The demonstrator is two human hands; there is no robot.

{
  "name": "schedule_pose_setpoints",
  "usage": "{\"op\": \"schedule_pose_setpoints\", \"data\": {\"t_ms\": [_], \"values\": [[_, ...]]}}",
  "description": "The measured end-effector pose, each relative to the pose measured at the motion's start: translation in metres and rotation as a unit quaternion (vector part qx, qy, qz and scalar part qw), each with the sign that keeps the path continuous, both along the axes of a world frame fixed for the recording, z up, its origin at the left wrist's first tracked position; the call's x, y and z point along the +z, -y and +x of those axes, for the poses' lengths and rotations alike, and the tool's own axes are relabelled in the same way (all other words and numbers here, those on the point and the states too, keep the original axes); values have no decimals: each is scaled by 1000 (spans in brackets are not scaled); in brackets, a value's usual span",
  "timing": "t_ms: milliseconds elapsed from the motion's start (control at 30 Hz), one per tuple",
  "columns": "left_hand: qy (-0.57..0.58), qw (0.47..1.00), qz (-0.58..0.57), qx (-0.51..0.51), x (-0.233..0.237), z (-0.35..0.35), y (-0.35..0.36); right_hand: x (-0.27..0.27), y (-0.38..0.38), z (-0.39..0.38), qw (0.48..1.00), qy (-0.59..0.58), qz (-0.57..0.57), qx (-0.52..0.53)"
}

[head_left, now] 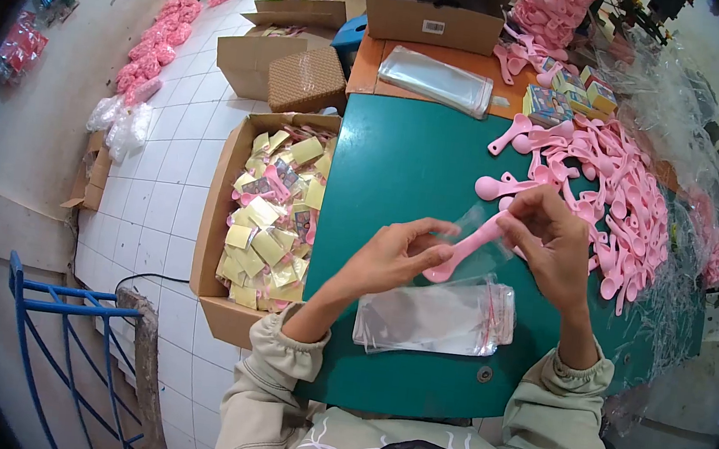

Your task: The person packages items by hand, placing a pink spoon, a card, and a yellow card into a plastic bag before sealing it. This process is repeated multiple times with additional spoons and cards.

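Nearest the wearer, a flat stack of clear plastic sleeves (428, 319) lies on the dark green tabletop (399, 185), just below and between the two hands. Above it, the right hand (554, 245) pinches one end of a pink plastic spoon (467, 246), thumb and fingertips closed on it. The left hand (400, 255) is at the spoon's other end, its thumb and fingers slightly apart around a clear plastic bag (496, 255); whether they grip it, I cannot tell. Left of the left hand, an open cardboard box (214, 253) holds yellow-carded packets (265, 245). Beyond and right of the right hand spreads a heap of pink spoons (621, 195). Farthest, past both hands, a closed-looking brown carton (433, 24) sits beyond a clear plastic stack (436, 79).
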State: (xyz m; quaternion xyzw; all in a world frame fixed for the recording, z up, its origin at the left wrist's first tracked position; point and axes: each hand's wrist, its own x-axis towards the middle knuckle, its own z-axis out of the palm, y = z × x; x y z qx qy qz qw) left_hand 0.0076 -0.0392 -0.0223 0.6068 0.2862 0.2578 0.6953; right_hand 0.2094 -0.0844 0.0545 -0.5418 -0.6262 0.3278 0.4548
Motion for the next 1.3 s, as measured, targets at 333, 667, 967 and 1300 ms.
{"op": "schedule_pose_setpoints", "data": {"t_ms": [333, 667, 967, 1300], "values": [[106, 994, -11, 6, 21, 4, -35, -3, -54, 27, 945, 154, 116, 265], [50, 996, 73, 12, 32, -1, -22, -98, -233, 242, 812, 500, -48, -298], [45, 997, 58, 19, 28, -6, -32, -58, -178, 204, 936, 262, 68, -225], [36, 998, 14, -39, 41, -9, -51, 24, -27, 40, 999, 12, 7, 48]]}}
